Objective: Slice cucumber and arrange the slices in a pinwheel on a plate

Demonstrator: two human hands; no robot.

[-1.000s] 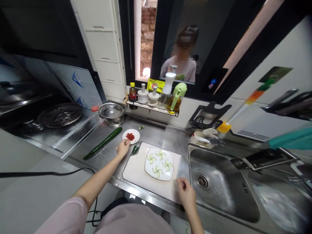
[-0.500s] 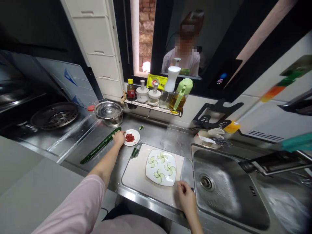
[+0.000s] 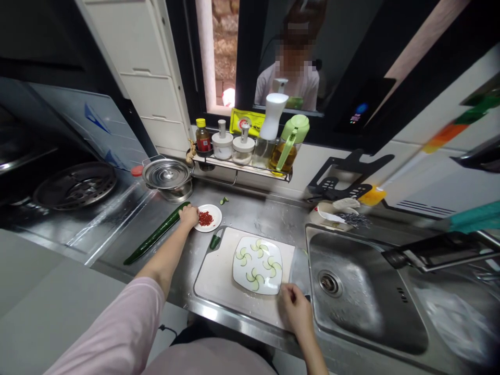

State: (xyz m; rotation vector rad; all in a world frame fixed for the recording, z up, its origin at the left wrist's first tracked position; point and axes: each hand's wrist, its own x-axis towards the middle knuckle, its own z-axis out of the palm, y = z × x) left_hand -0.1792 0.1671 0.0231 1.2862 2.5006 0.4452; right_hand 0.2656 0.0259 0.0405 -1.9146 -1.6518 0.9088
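Observation:
My left hand [image 3: 189, 216] is closed at the left rim of a small white plate [image 3: 217, 221]. Small red pieces [image 3: 205, 218] lie heaped on that plate. Just left of the hand, a long dark green cucumber [image 3: 154, 237] rests on the steel counter. My right hand [image 3: 296, 306] has its fingers curled, and I see nothing in them. It is beside the lower right corner of a squarish white plate [image 3: 242, 276], which bears several pinwheels of thin cucumber slices [image 3: 255, 279]. Under this plate is a white cutting board [image 3: 213, 278], with a cucumber stub [image 3: 214, 241] at its upper left corner.
A knife blade [image 3: 300, 268] lies along the board's right edge, beside the steel sink [image 3: 351, 291]. Cucumber scraps [image 3: 224, 200] and a lidded steel pot [image 3: 167, 179] stand further back. A wall rack [image 3: 238, 162] carries an oil jug [image 3: 289, 146] and jars.
My right hand has come slightly closer to the squarish plate's lower right corner. My left hand stays at the small plate's rim. The camera view has shifted a little.

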